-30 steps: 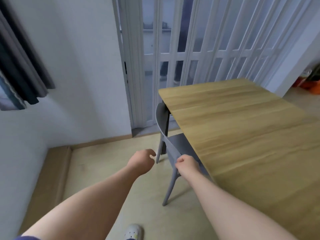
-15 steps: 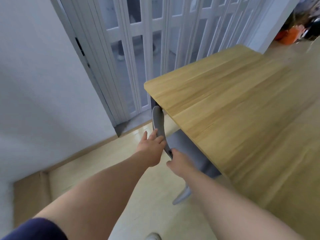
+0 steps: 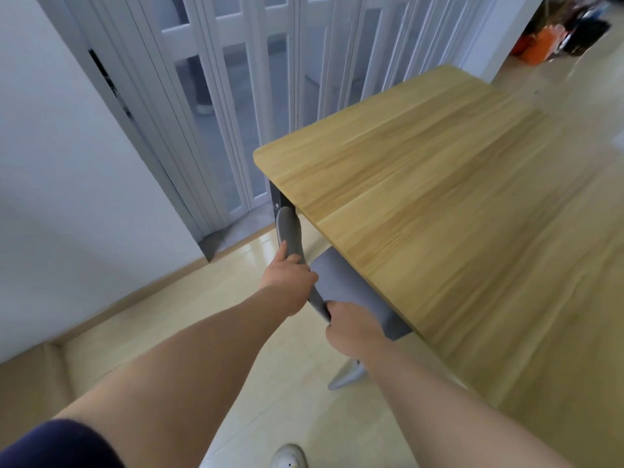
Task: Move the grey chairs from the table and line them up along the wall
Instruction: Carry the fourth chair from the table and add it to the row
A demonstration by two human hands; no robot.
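Note:
A grey chair (image 3: 341, 282) stands tucked under the near-left edge of the light wooden table (image 3: 456, 204), seat mostly hidden beneath the top. Its curved grey backrest (image 3: 288, 231) rises just outside the table edge. My left hand (image 3: 287, 275) is wrapped around the middle of the backrest. My right hand (image 3: 351, 327) grips the nearer end of the same backrest. One pale chair leg (image 3: 347, 374) shows on the floor below my right wrist.
A white wall (image 3: 67, 184) with a wooden skirting runs along the left. A white folding door (image 3: 256, 96) closes the far side. Beige floor lies between wall and table. Orange and dark items (image 3: 547, 42) sit at the far right. My white shoe (image 3: 288, 456) is at the bottom.
My left hand has gone from open fingers touching the backrest to a closed grip on it. My right hand stays on the backrest's near end. The view has moved closer.

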